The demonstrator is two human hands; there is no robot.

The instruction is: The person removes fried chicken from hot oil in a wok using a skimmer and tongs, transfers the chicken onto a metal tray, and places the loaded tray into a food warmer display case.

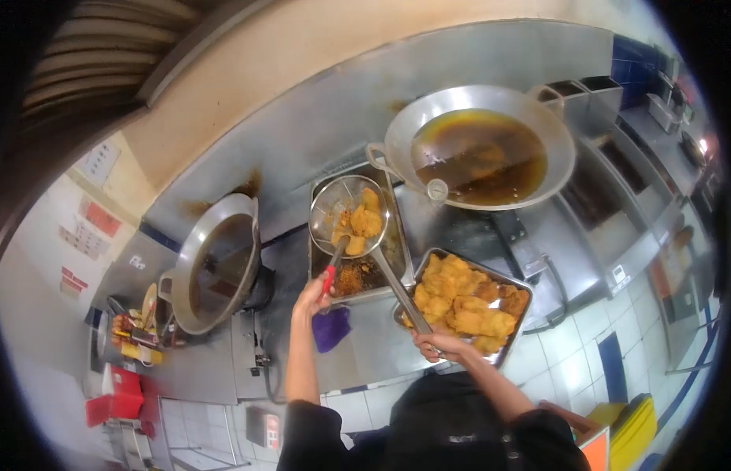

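My left hand [313, 296] is closed round the red handle of a pair of tongs [331, 271], whose tips reach the fried pieces [364, 222] in a round wire strainer [325, 206]. The strainer is over a rectangular metal tray [394, 267] with crumbs in it. My right hand [442, 345] grips the strainer's long metal handle. Beneath and beside that hand, a smaller tray [526, 304] holds several golden fried pieces [458, 292].
A large wok [560, 161] of dark oil with a round thermometer [437, 191] stands at the back right. Another wok [194, 255] is at the left. A purple cloth [332, 329] lies on the counter's front edge. Red containers [120, 392] are at the lower left.
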